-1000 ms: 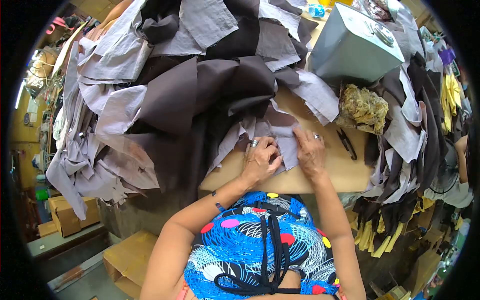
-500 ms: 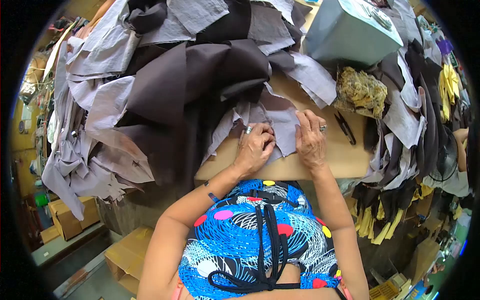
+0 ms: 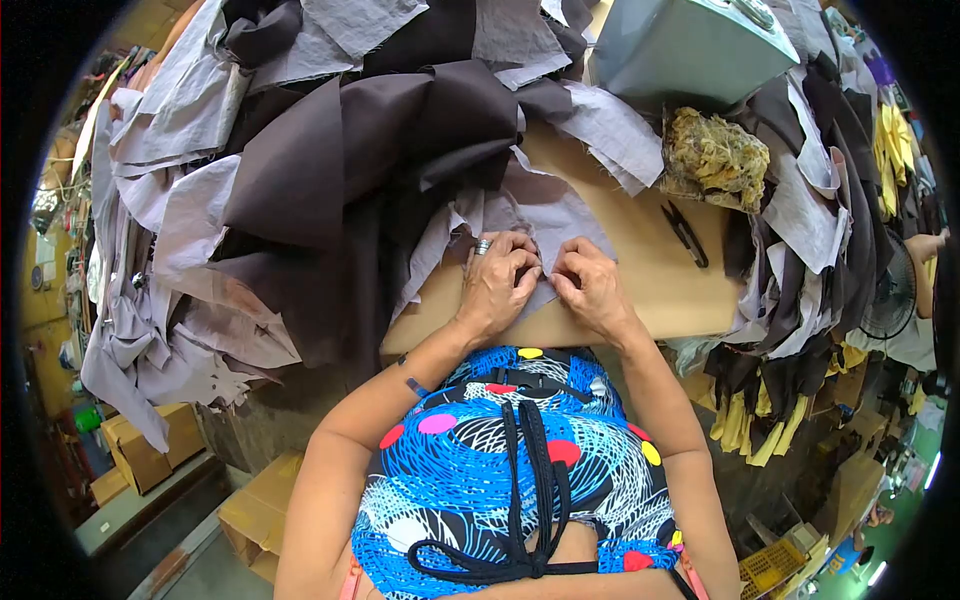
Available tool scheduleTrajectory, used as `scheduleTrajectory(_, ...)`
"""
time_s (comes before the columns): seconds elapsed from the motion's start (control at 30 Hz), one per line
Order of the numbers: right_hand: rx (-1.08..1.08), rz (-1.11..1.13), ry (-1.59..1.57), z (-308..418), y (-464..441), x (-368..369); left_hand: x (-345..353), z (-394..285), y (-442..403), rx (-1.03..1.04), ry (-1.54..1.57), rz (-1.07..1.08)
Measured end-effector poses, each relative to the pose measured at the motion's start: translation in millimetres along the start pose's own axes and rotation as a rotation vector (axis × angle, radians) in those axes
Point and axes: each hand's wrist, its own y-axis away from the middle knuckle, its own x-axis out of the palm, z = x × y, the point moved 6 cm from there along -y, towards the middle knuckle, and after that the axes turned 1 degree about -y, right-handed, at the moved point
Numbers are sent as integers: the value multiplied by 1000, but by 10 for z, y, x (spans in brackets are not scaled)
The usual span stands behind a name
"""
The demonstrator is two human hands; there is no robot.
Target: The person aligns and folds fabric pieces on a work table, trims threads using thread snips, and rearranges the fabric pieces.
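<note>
A light grey-mauve cloth piece (image 3: pixel 550 200) lies on the tan tabletop, its near edge between my two hands. My left hand (image 3: pixel 500 280), with a ring on one finger, pinches the cloth at that edge. Close beside it, my right hand (image 3: pixel 590 285) has its thumb and fingers pressed together on the same cloth; the fingertips of both hands nearly meet. Whether anything small sits between the fingertips, I cannot make out. Black thread snips (image 3: pixel 685 235) lie on the table to the right of my right hand.
Dark brown cloth (image 3: pixel 290 170) is heaped at the left and back, with more grey pieces (image 3: pixel 190 100) over it. A grey metal container (image 3: pixel 690 50) stands at the back right, near a clear bag of yellowish matter (image 3: pixel 715 160). Cardboard boxes (image 3: pixel 150 445) sit at lower left.
My right hand has moved left and down to meet my left hand, and its fingers have closed on the cloth. The view has shifted slightly. My left hand stays on the cloth.
</note>
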Motion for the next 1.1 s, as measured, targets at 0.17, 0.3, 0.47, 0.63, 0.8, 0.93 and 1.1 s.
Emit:
scheduleTrajectory(0.17, -27, 40, 42, 45, 73, -86, -1, -17, -8, -13, -2, -3)
scheduleTrajectory(0.3, -52, 36, 51, 87, 189, -92, 18, -22, -2, 5, 2, -7)
scheduleTrajectory(0.47, -41, -32, 19, 69, 215, -79, -6, -116, 35, 59, 1, 23)
scheduleTrajectory(0.63, -49, -35, 12, 54, 232, -83, 54, -133, 116, 75, 20, 63)
scheduleTrajectory(0.8, 7, -24, -18, 81, 246, -87, 83, -148, 138, 59, -31, 78)
scheduleTrajectory(0.93, -44, -49, 27, 86, 260, -81, 119, -114, 145, 19, -4, 114)
scheduleTrajectory(1.1, -17, -55, 7, 75, 266, -71, 155, -89, 155, 1, -2, 156)
